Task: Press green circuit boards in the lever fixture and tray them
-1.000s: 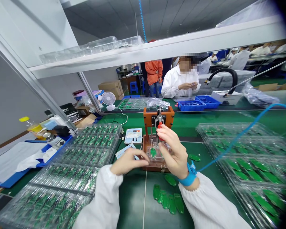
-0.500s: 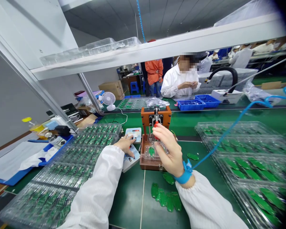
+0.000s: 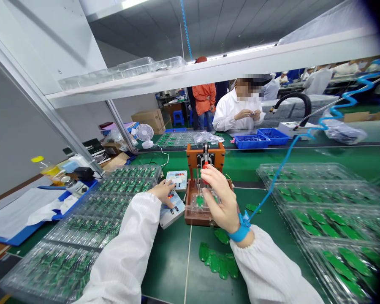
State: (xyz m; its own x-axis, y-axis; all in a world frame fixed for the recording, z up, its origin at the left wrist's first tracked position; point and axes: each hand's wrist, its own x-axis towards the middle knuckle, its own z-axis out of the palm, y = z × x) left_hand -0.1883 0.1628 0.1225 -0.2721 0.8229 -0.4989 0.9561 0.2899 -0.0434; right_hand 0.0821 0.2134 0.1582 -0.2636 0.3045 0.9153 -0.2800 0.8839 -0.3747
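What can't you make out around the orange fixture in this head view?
Head view:
Green board in the fixture: mostly hidden by the right hand.
White tester keys: under the left hand.
Rear tester readout: too small to read.
Right tray: cut off by bottom edge.

Glossy clear plastic trays; matt green bench mat; white cloth sleeve; smooth brown jig frame.

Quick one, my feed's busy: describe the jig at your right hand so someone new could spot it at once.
On the green bench mat, look between the stacks of clear trays of circuit boards. There stands an orange-brown jig, its lever with a red grip held by the right hand. Unlike the flat trays and digital readout box beside it, it rises upright from the bench.
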